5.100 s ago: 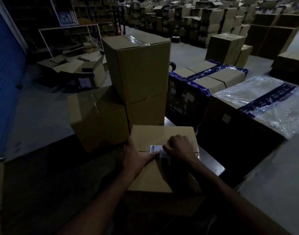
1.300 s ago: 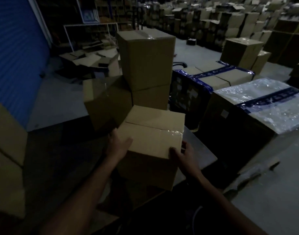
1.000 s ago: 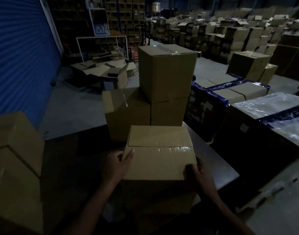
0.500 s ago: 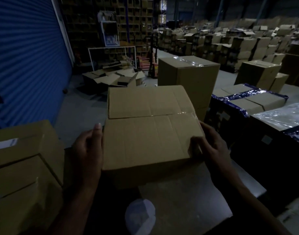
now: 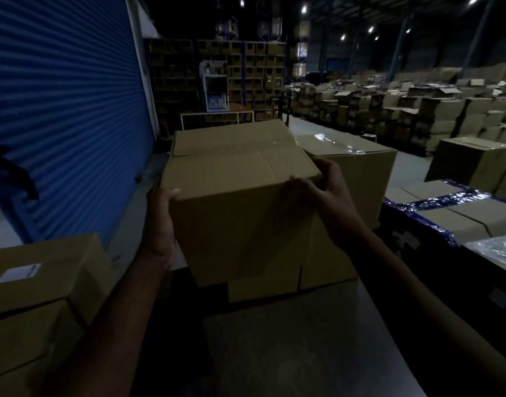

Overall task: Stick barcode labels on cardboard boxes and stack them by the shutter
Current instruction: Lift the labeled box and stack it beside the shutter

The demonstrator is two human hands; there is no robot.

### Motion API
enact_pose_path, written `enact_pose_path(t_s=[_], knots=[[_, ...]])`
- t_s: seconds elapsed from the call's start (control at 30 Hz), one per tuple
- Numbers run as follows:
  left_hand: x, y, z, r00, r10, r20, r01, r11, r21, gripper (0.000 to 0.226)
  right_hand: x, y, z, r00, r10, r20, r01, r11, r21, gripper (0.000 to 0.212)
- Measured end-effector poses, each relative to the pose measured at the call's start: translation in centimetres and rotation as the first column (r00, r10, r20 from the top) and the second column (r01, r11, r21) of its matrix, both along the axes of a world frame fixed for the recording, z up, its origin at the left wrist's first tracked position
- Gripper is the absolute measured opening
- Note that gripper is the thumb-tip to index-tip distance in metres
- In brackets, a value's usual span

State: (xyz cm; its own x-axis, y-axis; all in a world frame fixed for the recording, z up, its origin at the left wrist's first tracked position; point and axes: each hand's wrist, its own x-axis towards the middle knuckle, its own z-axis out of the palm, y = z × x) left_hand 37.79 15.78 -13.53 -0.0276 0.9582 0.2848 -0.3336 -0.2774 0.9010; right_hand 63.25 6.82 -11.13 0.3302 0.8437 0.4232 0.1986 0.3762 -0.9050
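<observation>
Up at chest height, right next to the blue shutter (image 5: 65, 110), a cardboard box (image 5: 240, 196) is being carried between both hands. It's clasped from the sides: the left hand (image 5: 160, 224) is pressed flat against the left face with the thumb hooked over the top edge, and the right hand (image 5: 323, 193) is wrapped round the near right corner, fingers curled over the rim. No barcode label can be seen on the faces that show, so it's probably on a hidden side, can't be told for sure.

Down at lower left, a stack of boxes (image 5: 36, 305) is sitting by the shutter, the top one showing a white label (image 5: 18, 273). That looks like where this one should be set.

For a clean placement, the box should be kept level and swung over the stack before being lowered, edges lined up flush with the box below. Fingers are best slid out from the sides only once the weight is taken, so nothing gets pinched or knocked crooked.
</observation>
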Motion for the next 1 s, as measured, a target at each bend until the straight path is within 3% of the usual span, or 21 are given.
enact_pose_path(t_s=[0.17,0.27,0.4,0.6,0.73,0.87,1.0], knots=[[3.9,5.2,0.4,0.995,0.069,-0.070,-0.071,0.997,-0.029,0.032,5.7,5.5,-0.6,0.992,0.080,0.102,-0.076,0.996,-0.048,0.066],[6.5,7.3,1.0,0.989,0.105,-0.104,-0.109,0.994,-0.032,0.019,8.4,8.6,-0.9,0.971,-0.020,0.238,0.031,0.999,-0.044,0.068],[10.1,9.5,1.1,0.980,0.154,-0.130,-0.158,0.987,-0.026,0.009,10.7,11.5,-1.2,0.877,-0.224,0.424,0.224,0.973,0.050,0.062],[13.6,11.9,0.2,0.970,0.184,-0.158,-0.187,0.982,-0.005,0.038,13.0,13.8,-2.5,0.801,-0.406,0.440,0.358,0.914,0.191,0.067],[14.8,13.6,0.0,0.958,0.230,-0.174,-0.232,0.973,0.008,0.036,13.8,14.5,-3.2,0.736,-0.479,0.479,0.416,0.878,0.238,0.063],[14.8,14.8,-1.2,0.947,0.222,-0.233,-0.235,0.972,-0.029,0.034,13.8,14.9,-3.6,0.725,-0.493,0.481,0.413,0.870,0.269,0.057],[14.3,15.4,-1.8,0.950,0.155,-0.271,-0.161,0.987,-0.002,0.052,13.6,14.9,-3.9,0.715,-0.509,0.480,0.425,0.861,0.281,0.056]])
